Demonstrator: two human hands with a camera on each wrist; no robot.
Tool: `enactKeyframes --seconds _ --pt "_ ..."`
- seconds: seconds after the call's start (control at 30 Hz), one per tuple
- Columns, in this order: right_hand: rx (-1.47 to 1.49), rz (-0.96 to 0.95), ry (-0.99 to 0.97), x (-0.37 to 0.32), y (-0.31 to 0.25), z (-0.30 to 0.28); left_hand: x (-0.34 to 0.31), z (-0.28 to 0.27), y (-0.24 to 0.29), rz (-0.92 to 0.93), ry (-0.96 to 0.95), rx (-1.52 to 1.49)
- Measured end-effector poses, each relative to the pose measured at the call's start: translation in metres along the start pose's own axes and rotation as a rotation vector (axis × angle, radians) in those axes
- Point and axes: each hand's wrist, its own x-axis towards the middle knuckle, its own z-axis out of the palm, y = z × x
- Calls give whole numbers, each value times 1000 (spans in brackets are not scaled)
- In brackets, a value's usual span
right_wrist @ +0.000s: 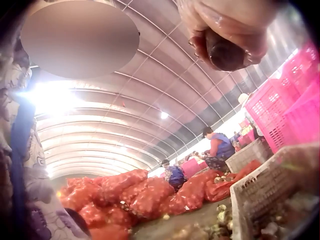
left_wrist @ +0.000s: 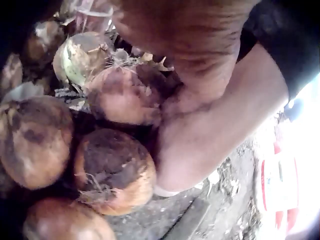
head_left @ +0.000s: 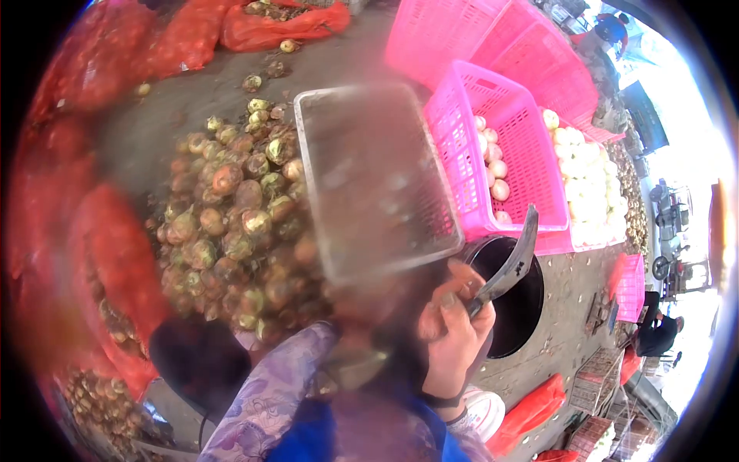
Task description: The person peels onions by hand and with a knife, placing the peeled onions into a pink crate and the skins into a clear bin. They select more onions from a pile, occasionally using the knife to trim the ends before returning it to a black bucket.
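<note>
In the head view, my right hand [head_left: 456, 331] is raised, gripping a knife with a curved blade [head_left: 514, 266]. Its fingers curl round the dark handle end [right_wrist: 225, 54] in the right wrist view, where the hand [right_wrist: 232, 22] is at the top. The left sleeve [head_left: 269, 385] reaches toward a heap of onions [head_left: 231, 208]; the left hand is hidden or blurred there. Seen from the left wrist, that hand [left_wrist: 195, 55] is beside brown onions, close against one onion [left_wrist: 122, 95]. Its fingertips are out of sight, so its hold is unclear.
A pale plastic crate [head_left: 377, 177] stands beyond the knees. Pink crates [head_left: 493, 146] hold peeled onions on the right, near a black bucket [head_left: 519, 308]. Red net sacks [head_left: 123, 254] lie on the left. Other people [right_wrist: 220, 145] sit farther off.
</note>
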Motion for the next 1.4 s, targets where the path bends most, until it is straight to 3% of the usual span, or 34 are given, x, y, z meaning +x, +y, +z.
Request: enactKeyframes --seconds 0.07,0.17,0.27,0.3,0.37,0.43,0.47,0.53,0.6,0.7,0.8,0.93,0.97,1.03,1.1,1.13,1.17,1.2,1.27,1.33,1.37,1.4 --pt "21 30 37 1 3 -5 12 5 -1 13 7 7" --pt "-198 -63 -77 10 20 -40 36 9 -2 42 15 12" --pt "-102 34 -116 16 28 -50 58 7 15 108 -12 -27" --pt "-653 -218 -274 21 23 -56 66 11 29 143 -27 -60" --pt "-1205 -505 -410 25 20 -59 77 10 48 204 -47 -120" --pt "-36 106 -248 19 25 -53 83 9 60 238 -58 -171" --pt "-190 130 -193 17 23 -52 86 6 58 238 -65 -195" --pt "39 102 -158 17 31 -48 87 -1 51 229 -88 -224" --pt "-240 140 -192 10 25 -54 82 -13 35 182 -118 -231" --pt "-147 133 -236 13 24 -49 61 -36 11 77 -164 -228" --pt "140 124 -223 17 30 -41 33 -64 -2 -28 -216 -250" --pt "137 -32 -290 22 41 -40 8 -97 10 -129 -255 -357" --pt "-52 -252 -351 23 41 -42 4 -109 18 -159 -260 -422" --pt "-115 -375 -403 19 39 -41 -2 -133 32 -229 -261 -652" --pt "-225 -544 -397 16 36 -40 -30 -163 17 -390 -235 -1101" --pt "-257 -562 -354 20 39 -40 -37 -191 27 -578 -283 -1290" --pt "-289 -578 -311 24 44 -40 -38 -210 39 -692 -157 -1215" --pt "-153 -434 -332 20 41 -39 -23 -261 81 -827 -40 -1134" --pt "27 -163 -303 27 45 -38 -32 -289 71 -675 89 -1018" --pt "386 116 -345 35 52 -46 -62 -295 32 -998 222 -1059" --pt "450 154 -366 37 46 -47 -67 -308 37 -880 318 -767" --pt "487 140 -374 34 39 -47 -55 -325 58 -759 442 -844"
